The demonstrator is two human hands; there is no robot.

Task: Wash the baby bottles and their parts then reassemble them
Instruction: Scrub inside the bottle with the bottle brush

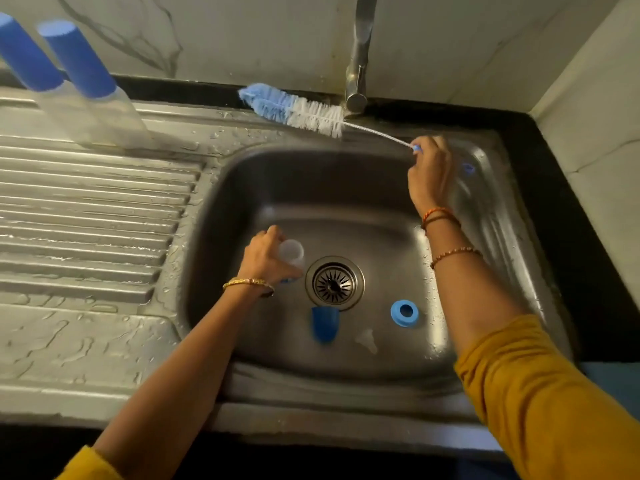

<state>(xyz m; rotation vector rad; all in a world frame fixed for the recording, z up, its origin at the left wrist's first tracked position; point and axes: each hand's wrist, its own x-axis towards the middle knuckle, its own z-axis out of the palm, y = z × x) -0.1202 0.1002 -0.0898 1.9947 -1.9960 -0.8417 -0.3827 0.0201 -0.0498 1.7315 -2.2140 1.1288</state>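
My left hand (268, 254) grips a clear baby bottle (291, 252) low in the sink basin, just left of the drain (334, 283). My right hand (429, 174) holds the handle end of a blue and white bottle brush (294, 110), whose bristle head lies on the sink's back rim beside the tap. On the basin floor lie a blue cap (325, 328), a blue screw ring (404, 313) and a clear teat (366, 339). Two bottles with blue caps (78, 60) stand on the draining board at the far left.
The steel sink (221, 188) has a wet ribbed draining board (90, 216) on its left. A tap (358, 57) rises at the back rim. A small blue object (468, 168) lies on the sink's right rim. Black counter and a wall close the right side.
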